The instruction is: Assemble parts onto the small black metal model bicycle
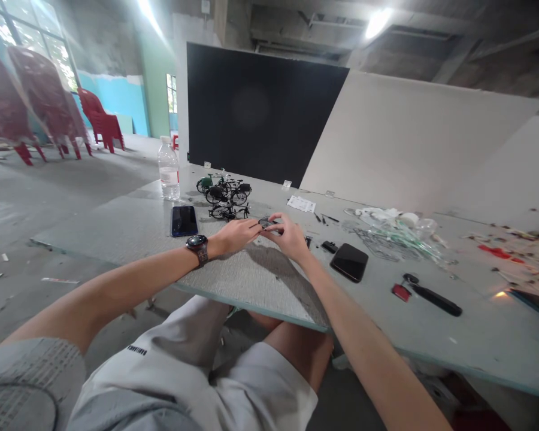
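Over the table, my left hand and my right hand come together at a small dark piece with thin wire-like lines. It looks like a part of a miniature bicycle, but my fingers cover much of it. The fingers of both hands are closed on it, with the right thumb and forefinger in a pinch. Just beyond my left hand stand several miniature bicycles, a black one being nearest and one with green parts farther back. My left wrist wears a dark watch.
Left of the bicycles are a blue phone and a water bottle. To the right lie a black rounded case, a black-handled tool, a paper sheet and tangled plastic scraps. The table edge runs above my lap.
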A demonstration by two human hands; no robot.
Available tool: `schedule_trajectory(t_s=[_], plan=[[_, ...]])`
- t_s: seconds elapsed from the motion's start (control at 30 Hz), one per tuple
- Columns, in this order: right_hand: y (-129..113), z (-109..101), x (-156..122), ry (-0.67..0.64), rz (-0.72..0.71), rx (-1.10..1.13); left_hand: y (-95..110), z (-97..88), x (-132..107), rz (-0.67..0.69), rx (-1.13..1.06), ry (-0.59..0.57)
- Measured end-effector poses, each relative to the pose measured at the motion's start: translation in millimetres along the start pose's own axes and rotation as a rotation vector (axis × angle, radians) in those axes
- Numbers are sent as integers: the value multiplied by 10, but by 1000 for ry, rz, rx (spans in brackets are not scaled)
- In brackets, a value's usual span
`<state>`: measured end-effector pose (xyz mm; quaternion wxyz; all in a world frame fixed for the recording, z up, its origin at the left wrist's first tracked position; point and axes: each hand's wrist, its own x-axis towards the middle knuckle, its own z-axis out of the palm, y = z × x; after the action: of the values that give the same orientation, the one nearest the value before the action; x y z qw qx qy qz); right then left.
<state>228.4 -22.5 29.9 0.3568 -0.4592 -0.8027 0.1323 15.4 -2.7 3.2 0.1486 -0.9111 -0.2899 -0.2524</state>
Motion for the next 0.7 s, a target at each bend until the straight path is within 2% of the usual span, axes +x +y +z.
schedule_trajectory(t_s=[0.2,0.3,0.37,0.43,0.53,0.7], plan=[[-9,-71,35,-3,21,69,22,-34,15,-26,-45,53],[141,-227,86,129,11,39,33,-62,33,-58,-78,113],[295,-346,101,211,40,-91,31,-75,33,-77,-104,127],[444,-446,90,137,86,-232,26,-85,25,-98,-124,119],[568,-527,49,-65,158,-326,23,-102,10,-153,-151,101],[510,-465,53,-266,129,-312,6,-121,6,-268,-236,85]])
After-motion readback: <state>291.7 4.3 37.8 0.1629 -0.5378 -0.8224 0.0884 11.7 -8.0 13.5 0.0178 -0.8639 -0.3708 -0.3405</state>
